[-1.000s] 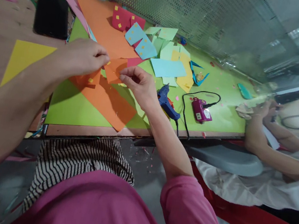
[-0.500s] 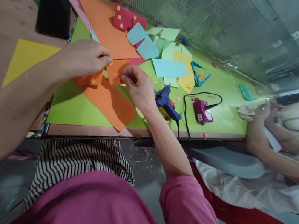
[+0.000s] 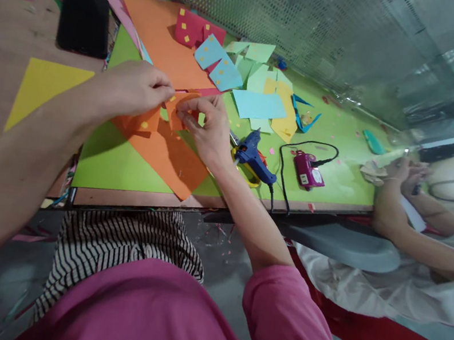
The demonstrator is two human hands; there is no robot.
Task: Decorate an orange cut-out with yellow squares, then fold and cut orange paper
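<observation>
My left hand (image 3: 129, 89) and my right hand (image 3: 204, 128) meet over the table, both pinching a small orange paper piece (image 3: 175, 112) dotted with tiny yellow squares. The piece curls between my fingers. Under it lies a large orange sheet (image 3: 168, 157), with another orange piece with yellow dots (image 3: 141, 121) just below my left hand. A blue glue gun (image 3: 255, 157) rests right beside my right wrist.
Red and blue dotted paper pieces (image 3: 212, 51), light green, blue and yellow sheets (image 3: 259, 103), a pink device with a black cord (image 3: 308, 169), a black phone (image 3: 84, 21), a yellow triangle (image 3: 44, 87). Another person (image 3: 426, 226) sits at the right.
My right hand has moved up and left toward my left hand, and the small orange piece has bent into a curl between them.
</observation>
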